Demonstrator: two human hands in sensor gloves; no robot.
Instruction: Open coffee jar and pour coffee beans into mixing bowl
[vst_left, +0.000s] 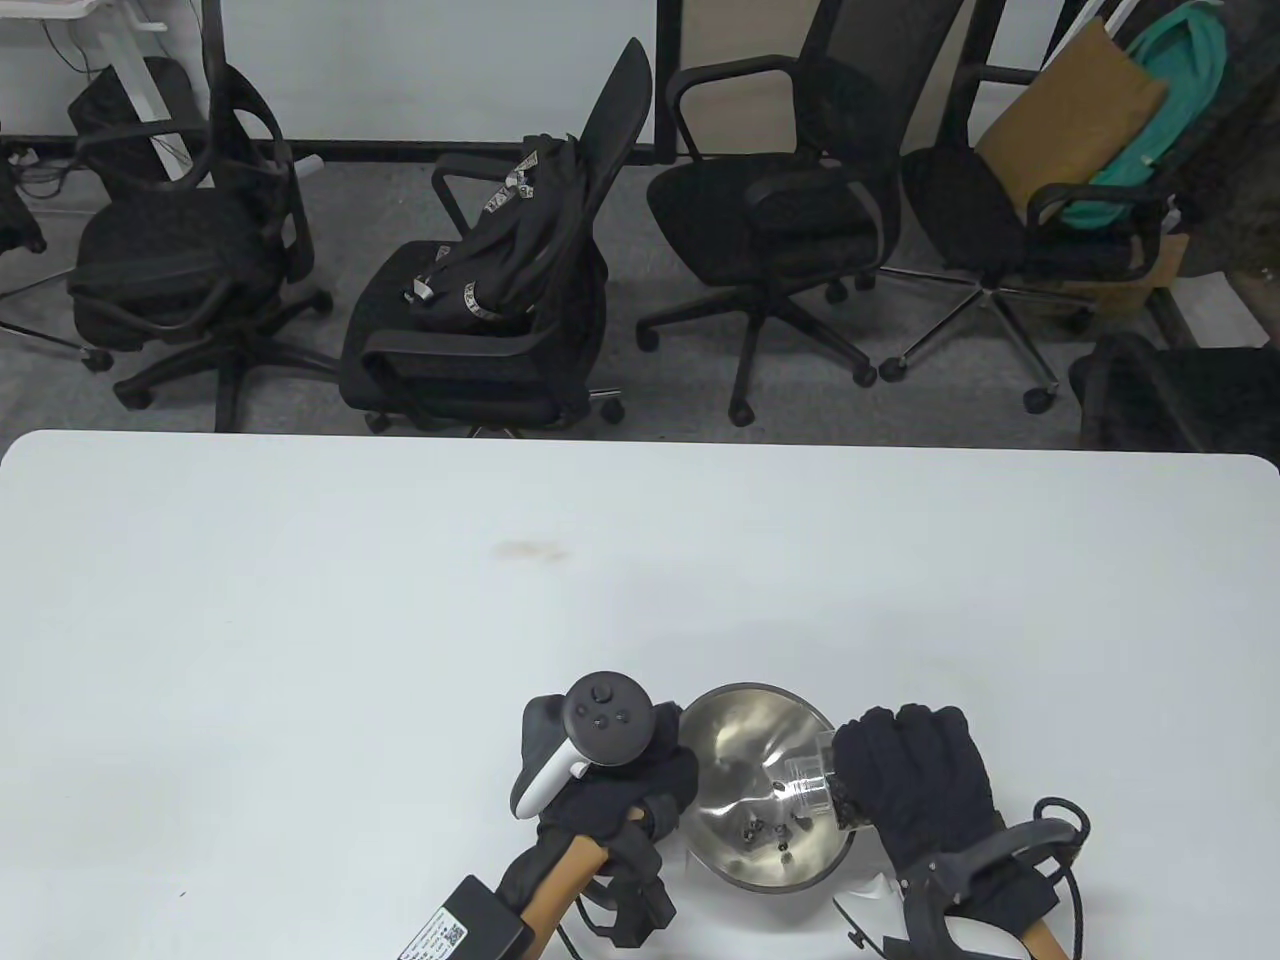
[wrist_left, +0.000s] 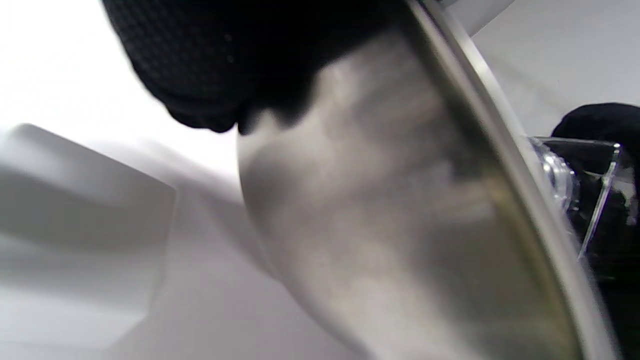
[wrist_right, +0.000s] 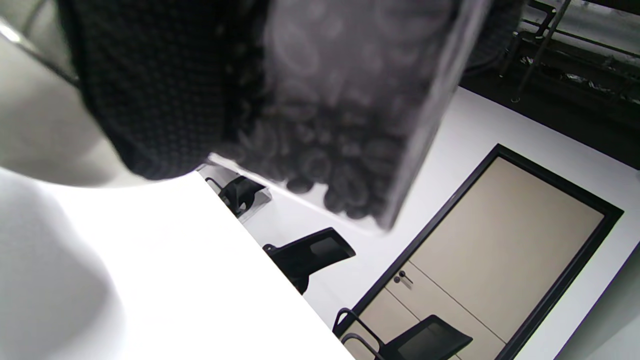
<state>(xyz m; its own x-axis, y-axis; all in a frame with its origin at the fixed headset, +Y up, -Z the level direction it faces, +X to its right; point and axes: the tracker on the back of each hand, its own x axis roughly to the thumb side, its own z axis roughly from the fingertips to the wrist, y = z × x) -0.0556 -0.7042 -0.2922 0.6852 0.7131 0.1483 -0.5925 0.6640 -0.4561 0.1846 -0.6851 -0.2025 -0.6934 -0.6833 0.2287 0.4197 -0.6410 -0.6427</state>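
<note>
A steel bowl (vst_left: 765, 790) sits tilted near the front edge of a white table (vst_left: 400, 600). The left hand (vst_left: 610, 790), in a black glove, grips the bowl's left rim, fingers against its outer wall. The right hand (vst_left: 915, 790), also gloved, grasps a clear jar (vst_left: 815, 785) with no lid on it, tipped on its side with its mouth over the bowl's right rim. A few dark coffee beans (vst_left: 765, 830) lie on the bowl's floor. In the right wrist view, more beans (wrist_right: 325, 165) pack the jar (wrist_right: 350, 100). Black office chairs (vst_left: 760, 200) stand beyond the table, one holding a backpack (vst_left: 510, 240).
</note>
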